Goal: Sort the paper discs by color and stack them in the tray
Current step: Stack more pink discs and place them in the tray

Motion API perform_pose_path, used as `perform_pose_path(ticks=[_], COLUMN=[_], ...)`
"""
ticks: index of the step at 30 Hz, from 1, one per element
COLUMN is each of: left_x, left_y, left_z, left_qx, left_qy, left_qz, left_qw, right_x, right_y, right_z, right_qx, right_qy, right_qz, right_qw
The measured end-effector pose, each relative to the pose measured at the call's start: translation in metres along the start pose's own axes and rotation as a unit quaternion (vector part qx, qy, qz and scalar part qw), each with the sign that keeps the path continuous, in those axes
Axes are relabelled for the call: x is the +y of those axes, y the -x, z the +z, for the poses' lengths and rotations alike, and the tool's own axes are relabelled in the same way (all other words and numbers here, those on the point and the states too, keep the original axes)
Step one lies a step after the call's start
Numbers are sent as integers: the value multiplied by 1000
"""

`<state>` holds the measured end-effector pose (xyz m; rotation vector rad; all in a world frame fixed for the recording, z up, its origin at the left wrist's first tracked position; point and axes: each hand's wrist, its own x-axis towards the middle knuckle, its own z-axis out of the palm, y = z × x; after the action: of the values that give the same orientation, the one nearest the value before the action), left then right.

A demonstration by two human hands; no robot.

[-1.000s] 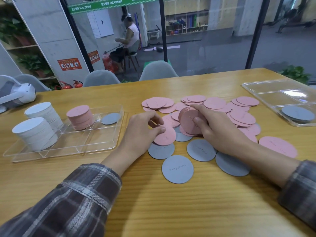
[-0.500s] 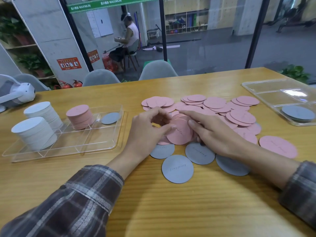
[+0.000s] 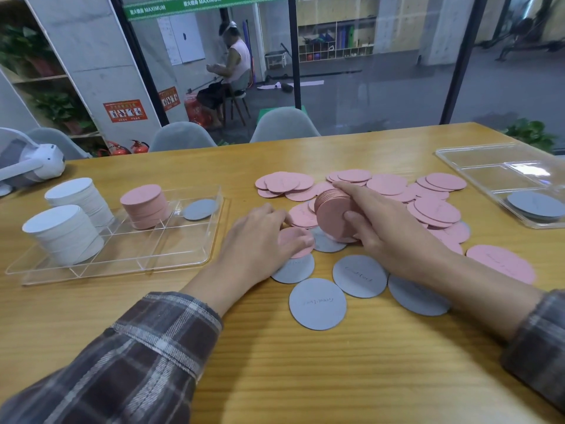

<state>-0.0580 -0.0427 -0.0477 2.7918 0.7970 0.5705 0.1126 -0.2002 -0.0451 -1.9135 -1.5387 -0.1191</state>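
Note:
A heap of loose pink discs (image 3: 388,185) and several grey discs (image 3: 318,302) lies in the middle of the wooden table. My right hand (image 3: 394,231) grips a stack of pink discs (image 3: 331,214) held on edge above the heap. My left hand (image 3: 260,243) pinches a single pink disc (image 3: 295,241) at the heap's near left side. The clear compartment tray (image 3: 122,258) stands at the left; it holds two white stacks (image 3: 62,232), a pink stack (image 3: 145,205) and one grey disc (image 3: 200,208).
A second clear tray (image 3: 489,166) with a grey disc (image 3: 535,205) sits at the far right edge of the table. A white headset (image 3: 33,165) rests at the far left. Grey chairs (image 3: 284,125) stand behind the table, before a glass wall.
My right hand lowered its pink stack flat onto the heap, then raised it on edge again. My left hand drew back slightly and now pinches one pink disc.

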Motion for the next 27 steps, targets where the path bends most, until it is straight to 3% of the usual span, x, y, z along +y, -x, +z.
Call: perform_pose_path(ticks=[3, 6, 10, 15, 27], left_x=[-1, -3, -1, 5, 13], left_y=[1, -2, -2, 0, 3], left_z=[-5, -4, -6, -7, 2], left_qx=[-24, -10, 33, 20, 118], left_qy=[-1, 75, 190, 321, 237], left_qz=[-29, -29, 14, 42, 161], left_qw=[999, 997, 981, 946, 951], right_x=[1, 2, 0, -4, -18], right_y=[3, 3, 3, 1, 6], right_z=[4, 5, 2, -4, -6], right_qx=[-28, -52, -27, -3, -44], right_qy=[32, 47, 5, -40, -99], right_qz=[-8, 1, 18, 46, 42], right_qw=[999, 998, 999, 998, 993])
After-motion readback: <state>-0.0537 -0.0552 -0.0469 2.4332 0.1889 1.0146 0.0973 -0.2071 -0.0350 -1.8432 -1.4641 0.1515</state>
